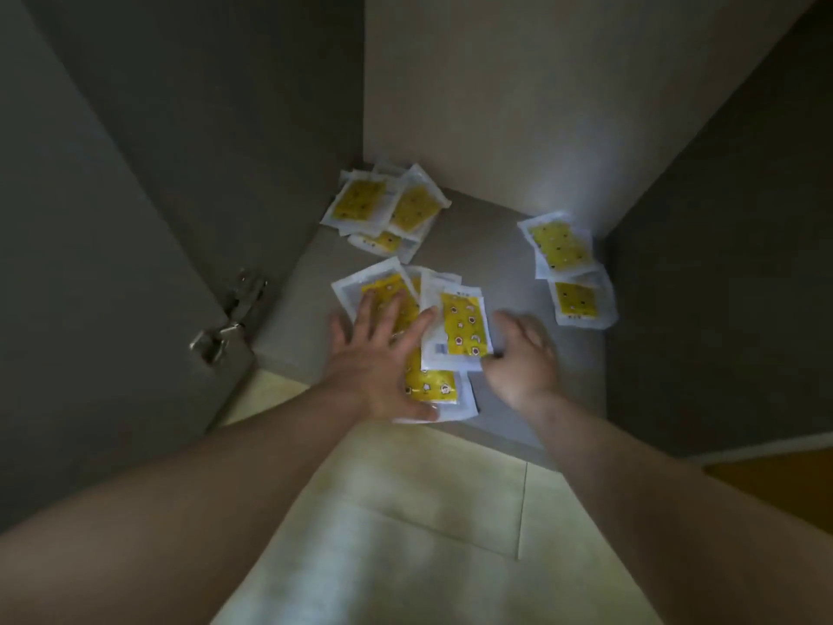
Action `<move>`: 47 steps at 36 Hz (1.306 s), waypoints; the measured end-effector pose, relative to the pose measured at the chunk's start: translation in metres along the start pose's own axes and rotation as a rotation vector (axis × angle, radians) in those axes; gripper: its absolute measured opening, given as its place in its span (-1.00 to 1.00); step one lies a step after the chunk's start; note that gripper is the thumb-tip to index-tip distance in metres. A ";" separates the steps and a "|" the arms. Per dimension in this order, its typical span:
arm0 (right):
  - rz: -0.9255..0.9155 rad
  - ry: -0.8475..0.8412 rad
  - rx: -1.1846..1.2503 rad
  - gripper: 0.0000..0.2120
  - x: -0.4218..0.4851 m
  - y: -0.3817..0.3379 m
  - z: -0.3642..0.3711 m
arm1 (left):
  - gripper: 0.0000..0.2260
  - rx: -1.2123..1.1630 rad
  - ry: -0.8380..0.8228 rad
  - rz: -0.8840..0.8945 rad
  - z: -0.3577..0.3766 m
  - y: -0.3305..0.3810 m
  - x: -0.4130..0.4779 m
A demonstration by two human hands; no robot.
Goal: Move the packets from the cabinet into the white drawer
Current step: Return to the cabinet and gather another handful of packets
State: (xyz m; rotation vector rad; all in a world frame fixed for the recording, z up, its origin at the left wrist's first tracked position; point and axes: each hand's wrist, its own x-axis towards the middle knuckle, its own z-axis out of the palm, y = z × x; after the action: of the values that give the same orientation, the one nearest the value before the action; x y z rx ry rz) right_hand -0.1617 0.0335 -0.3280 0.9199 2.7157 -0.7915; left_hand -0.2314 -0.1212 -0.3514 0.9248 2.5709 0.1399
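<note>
Left hand [383,354] on packets [462,327], shelf edge [509,428]

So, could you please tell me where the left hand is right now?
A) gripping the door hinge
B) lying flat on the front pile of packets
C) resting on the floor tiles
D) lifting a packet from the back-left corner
B: the left hand lies with its fingers spread on the front pile of packets, apart from the hinge and the back-left pile.

Your packets [464,324] glossy plastic-looking film, cabinet shelf [487,245] before you matt grey, door hinge [234,309] shiny metal, floor tiles [428,489] smooth, faintly sheened
</note>
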 end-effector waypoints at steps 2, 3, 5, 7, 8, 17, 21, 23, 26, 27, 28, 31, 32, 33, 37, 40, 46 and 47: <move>-0.014 -0.016 -0.046 -0.43 0.006 -0.001 -0.004 | 0.08 0.002 -0.031 -0.024 -0.003 -0.001 -0.001; -0.015 -0.027 -0.062 -0.41 0.012 -0.002 -0.005 | 0.09 0.001 -0.045 -0.031 -0.005 -0.001 -0.001; -0.047 -0.041 -0.078 -0.37 0.027 -0.006 -0.005 | 0.10 -0.001 -0.058 -0.009 -0.004 -0.002 0.002; -0.142 -0.103 -0.066 -0.27 0.044 -0.013 -0.003 | 0.10 0.036 -0.067 0.090 0.000 -0.001 0.006; -0.202 -0.160 -0.070 -0.19 0.052 -0.017 -0.002 | 0.09 0.070 -0.083 0.149 0.003 0.000 0.009; -0.352 -0.313 -0.396 0.17 0.094 -0.038 0.006 | 0.01 0.196 -0.105 0.142 0.008 -0.030 0.028; -0.365 -0.351 -0.457 0.14 0.102 -0.050 0.010 | 0.02 0.192 -0.071 0.190 0.004 -0.039 0.029; -0.356 -0.318 -0.437 0.08 0.100 -0.049 0.013 | 0.01 0.176 -0.011 0.209 0.007 -0.044 0.027; -0.349 -0.232 -0.372 0.01 0.088 -0.045 0.017 | -0.07 0.075 0.133 0.273 0.018 -0.048 0.022; -0.338 -0.202 -0.344 -0.01 0.082 -0.044 0.018 | -0.12 0.049 0.210 0.302 0.023 -0.049 0.020; -0.318 -0.178 -0.314 -0.03 0.077 -0.044 0.021 | -0.16 0.023 0.286 0.321 0.029 -0.048 0.018; -0.222 -0.120 -0.225 -0.10 0.056 -0.042 0.030 | -0.25 -0.053 0.423 0.340 0.046 -0.047 0.015; -0.182 -0.101 -0.191 -0.13 0.049 -0.041 0.033 | -0.30 -0.075 0.450 0.344 0.049 -0.046 0.013; -0.143 -0.082 -0.153 -0.15 0.041 -0.041 0.036 | -0.36 -0.106 0.481 0.344 0.051 -0.045 0.010; 0.006 -0.001 -0.030 -0.29 0.010 -0.038 0.046 | -0.57 -0.324 0.562 0.254 0.060 -0.037 -0.006; 0.120 0.049 0.012 -0.35 -0.010 -0.036 0.053 | -0.61 -0.507 0.616 0.138 0.066 -0.026 -0.024; 0.214 0.100 0.067 -0.40 -0.027 -0.034 0.056 | -0.58 -0.765 0.660 -0.103 0.055 -0.022 -0.046; 0.221 0.103 0.080 -0.41 -0.028 -0.034 0.056 | -0.58 -0.797 0.647 -0.136 0.053 -0.022 -0.046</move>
State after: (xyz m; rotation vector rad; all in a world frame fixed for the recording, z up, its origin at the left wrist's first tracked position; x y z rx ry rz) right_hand -0.1601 -0.0336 -0.3520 1.2852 2.6212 -0.8333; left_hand -0.1905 -0.1693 -0.3893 0.4208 2.6825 1.4993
